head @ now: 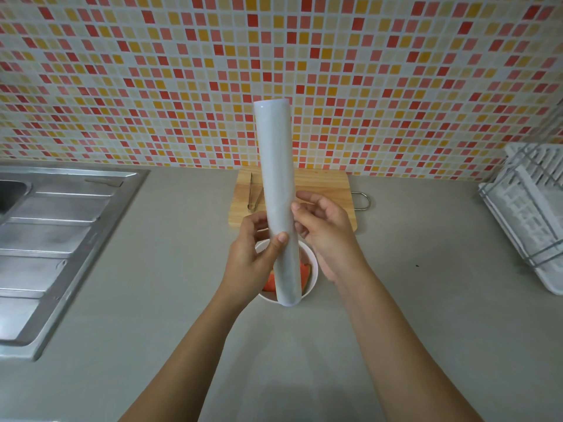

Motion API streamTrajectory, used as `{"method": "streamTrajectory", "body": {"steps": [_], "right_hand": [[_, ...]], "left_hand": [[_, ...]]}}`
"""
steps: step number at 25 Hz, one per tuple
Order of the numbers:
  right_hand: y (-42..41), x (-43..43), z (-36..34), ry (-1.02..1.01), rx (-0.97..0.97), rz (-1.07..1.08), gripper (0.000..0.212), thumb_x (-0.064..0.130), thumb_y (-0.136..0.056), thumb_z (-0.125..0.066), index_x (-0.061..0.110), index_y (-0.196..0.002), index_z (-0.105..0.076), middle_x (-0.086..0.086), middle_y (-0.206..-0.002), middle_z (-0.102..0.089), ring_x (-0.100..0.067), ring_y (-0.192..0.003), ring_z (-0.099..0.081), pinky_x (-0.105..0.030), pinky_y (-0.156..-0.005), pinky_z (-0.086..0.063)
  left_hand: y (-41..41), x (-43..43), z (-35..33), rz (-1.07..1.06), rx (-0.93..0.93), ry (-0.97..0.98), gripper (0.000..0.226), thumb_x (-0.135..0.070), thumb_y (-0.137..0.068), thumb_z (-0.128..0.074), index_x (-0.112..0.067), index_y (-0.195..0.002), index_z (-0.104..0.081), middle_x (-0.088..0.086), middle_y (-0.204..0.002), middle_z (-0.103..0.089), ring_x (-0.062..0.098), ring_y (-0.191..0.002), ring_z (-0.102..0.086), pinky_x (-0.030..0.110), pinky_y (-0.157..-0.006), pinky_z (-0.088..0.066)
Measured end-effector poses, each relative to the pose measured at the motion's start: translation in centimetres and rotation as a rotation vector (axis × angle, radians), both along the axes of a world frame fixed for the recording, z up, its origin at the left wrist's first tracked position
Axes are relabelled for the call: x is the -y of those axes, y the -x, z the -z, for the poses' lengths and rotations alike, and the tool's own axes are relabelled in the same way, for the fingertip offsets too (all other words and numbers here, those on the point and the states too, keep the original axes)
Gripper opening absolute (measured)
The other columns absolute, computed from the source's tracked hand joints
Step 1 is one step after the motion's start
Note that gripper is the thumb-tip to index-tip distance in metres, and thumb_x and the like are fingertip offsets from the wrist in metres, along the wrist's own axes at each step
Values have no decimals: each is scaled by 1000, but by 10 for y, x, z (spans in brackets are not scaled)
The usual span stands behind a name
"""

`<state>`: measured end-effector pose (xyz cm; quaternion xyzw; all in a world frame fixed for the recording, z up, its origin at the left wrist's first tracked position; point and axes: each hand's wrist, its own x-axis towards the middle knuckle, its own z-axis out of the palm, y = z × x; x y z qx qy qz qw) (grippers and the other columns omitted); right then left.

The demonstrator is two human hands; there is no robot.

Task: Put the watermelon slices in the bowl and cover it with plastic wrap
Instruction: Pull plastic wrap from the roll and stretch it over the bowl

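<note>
The left hand (248, 257) grips the lower part of the roll of plastic wrap (275, 166), fingers curled behind it and the thumb (281, 239) pressed flat across its front. The roll stands nearly upright, its top leaning slightly left against the view of the tiled wall (152, 71). The right hand (327, 236) is at the roll's right edge, its fingers bent and their tips touching the film; whether they pinch a loose end or only rest against it cannot be told. The roll's bottom end hangs directly above the white bowl (313, 263), which stands on the grey counter (170, 254) just below both hands. The watermelon slices (269, 281) lie inside the bowl, red flesh showing on either side of the roll, with a strip of green rind on the right. Behind the bowl lies a wooden cutting board (323, 190) with a metal loop on its right end, and a pair of metal tongs (251, 193) rests on its left part. A steel sink (54, 236) with a ribbed drainer sits at the far left, and a white dish rack (530, 208) stands at the far right.
</note>
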<state>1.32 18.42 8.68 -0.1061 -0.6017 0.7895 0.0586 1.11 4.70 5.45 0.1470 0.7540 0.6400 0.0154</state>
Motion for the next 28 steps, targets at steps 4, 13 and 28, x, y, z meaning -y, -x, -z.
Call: {"method": "streamTrajectory", "body": {"steps": [4,13,28], "right_hand": [[-3,-1,-4,165,59,-63,19,7,-85,-60,20,-76,-71,7,-68,-68,-6,-63,-59,-17,-58,-49],[-3,8,-5,137,51,-97,27,7,-84,-56,22,-64,-67,6,-63,-62,-6,-63,-57,-15,-61,-50],[-9,7,-8,-57,142,-73,11,15,-89,-59,22,-90,-67,13,-76,-68,7,-62,-61,-9,-60,-45]], "left_hand": [[5,1,-5,142,121,-56,48,-22,-83,-53,-41,-125,-41,-16,-111,-59,2,-104,-59,16,-74,-52],[9,-2,-23,52,113,-87,24,-56,-93,-29,-43,-106,-45,-2,-108,-56,22,-103,-59,50,-88,-52],[3,1,-15,-6,50,-19,26,-50,-92,-30,-45,-115,-40,-32,-106,-53,-7,-98,-55,18,-81,-49]]}}
